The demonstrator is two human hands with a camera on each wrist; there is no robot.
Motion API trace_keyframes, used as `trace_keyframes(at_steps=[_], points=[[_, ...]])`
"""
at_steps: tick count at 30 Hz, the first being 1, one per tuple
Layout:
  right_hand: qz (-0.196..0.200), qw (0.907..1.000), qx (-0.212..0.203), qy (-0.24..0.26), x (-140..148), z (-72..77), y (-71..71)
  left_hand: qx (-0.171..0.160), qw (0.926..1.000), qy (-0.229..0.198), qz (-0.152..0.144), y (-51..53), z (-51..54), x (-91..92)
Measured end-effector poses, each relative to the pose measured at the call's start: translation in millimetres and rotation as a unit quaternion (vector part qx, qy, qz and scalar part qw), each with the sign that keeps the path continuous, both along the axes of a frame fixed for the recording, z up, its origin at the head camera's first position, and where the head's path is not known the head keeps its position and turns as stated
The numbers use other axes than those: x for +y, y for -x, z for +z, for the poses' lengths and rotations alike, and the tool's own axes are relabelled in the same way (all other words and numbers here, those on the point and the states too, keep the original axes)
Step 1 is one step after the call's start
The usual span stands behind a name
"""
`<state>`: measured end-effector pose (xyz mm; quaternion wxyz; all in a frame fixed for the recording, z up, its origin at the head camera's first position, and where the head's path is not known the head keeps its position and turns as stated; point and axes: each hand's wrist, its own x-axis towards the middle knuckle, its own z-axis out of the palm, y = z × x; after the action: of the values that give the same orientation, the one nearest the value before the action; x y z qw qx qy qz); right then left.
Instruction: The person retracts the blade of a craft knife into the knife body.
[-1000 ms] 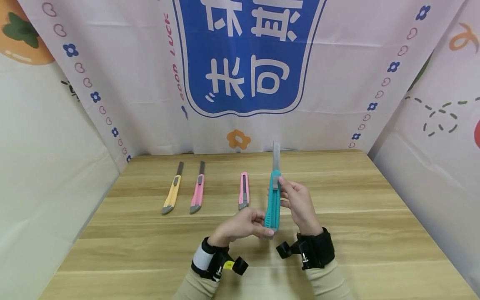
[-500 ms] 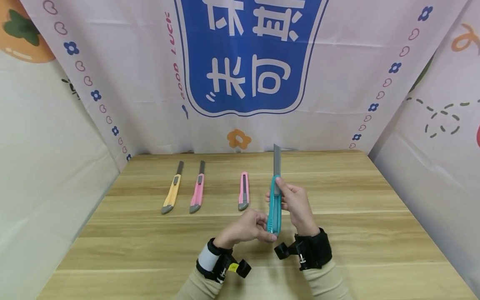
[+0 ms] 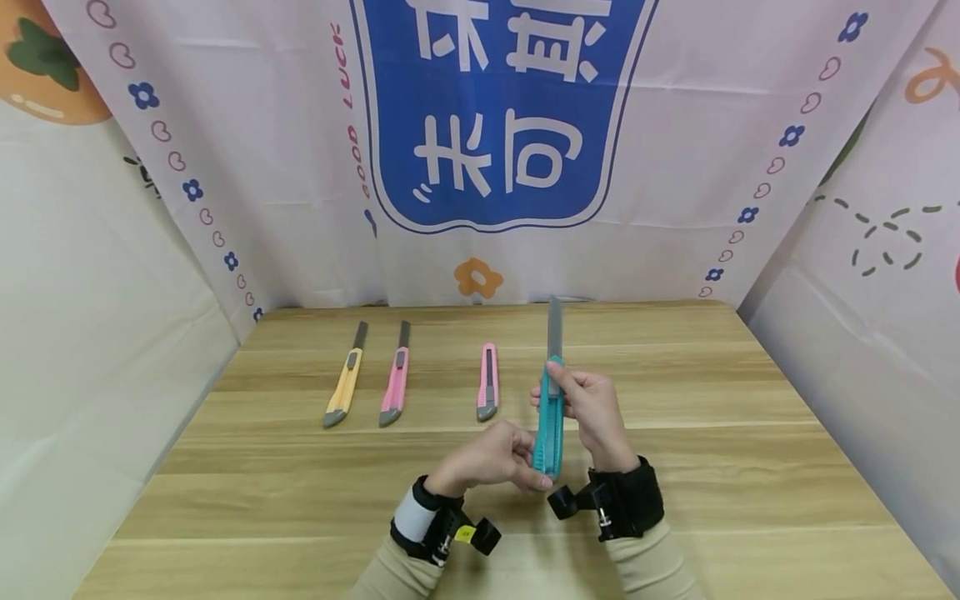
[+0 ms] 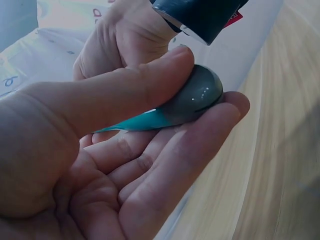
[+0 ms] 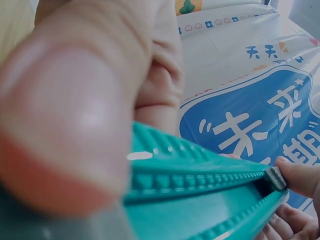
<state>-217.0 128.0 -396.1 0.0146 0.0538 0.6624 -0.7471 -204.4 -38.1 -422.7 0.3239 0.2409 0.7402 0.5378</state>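
A teal utility knife [image 3: 550,437] stands with its long grey blade [image 3: 554,327] extended, pointing away from me. My left hand [image 3: 491,457] pinches its rounded grey end cap [image 4: 197,92] between thumb and fingers, seen close in the left wrist view. Farther up the handle, my right hand [image 3: 596,408] holds the knife near the blade. The right thumb [image 5: 296,177] presses on the grey slider [image 5: 275,178], with the other fingers behind the handle. Much of the right wrist view is filled by the left thumb [image 5: 65,125].
On the wooden table [image 3: 300,500] lie three more utility knives: a yellow one [image 3: 345,385] and a pink one [image 3: 395,385] with blades out, and a smaller pink one [image 3: 487,392] with no blade protruding. A printed white cloth [image 3: 675,167] hangs behind the table.
The teal knife has shifted slightly toward me in both hands. My right thumb has moved from the slider's side onto it. The three lying knives have stayed put.
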Motion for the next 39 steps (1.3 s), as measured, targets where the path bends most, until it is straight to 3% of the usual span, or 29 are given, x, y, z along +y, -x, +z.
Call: trace_keyframes(at_steps=[8,17,25,39], points=[[0.009,1.0,0.001,-0.005,-1.3,1.4,-0.8,-0.002,1.0,0.008,0.001,1.2,1.2,-0.7],[0.011,0.9995,-0.025,-0.013,-3.8,3.7,-0.9,0.02,0.9998,0.004,0.006,2.2,1.9,-0.4],[0.013,0.9993,-0.033,-0.013,-5.4,0.3,-0.9,0.007,0.9998,0.005,0.016,1.7,3.1,-2.2],[0.025,0.9996,-0.002,0.014,-9.9,-4.7,3.1,-0.017,0.9993,0.017,0.027,3.4,1.8,-6.2]])
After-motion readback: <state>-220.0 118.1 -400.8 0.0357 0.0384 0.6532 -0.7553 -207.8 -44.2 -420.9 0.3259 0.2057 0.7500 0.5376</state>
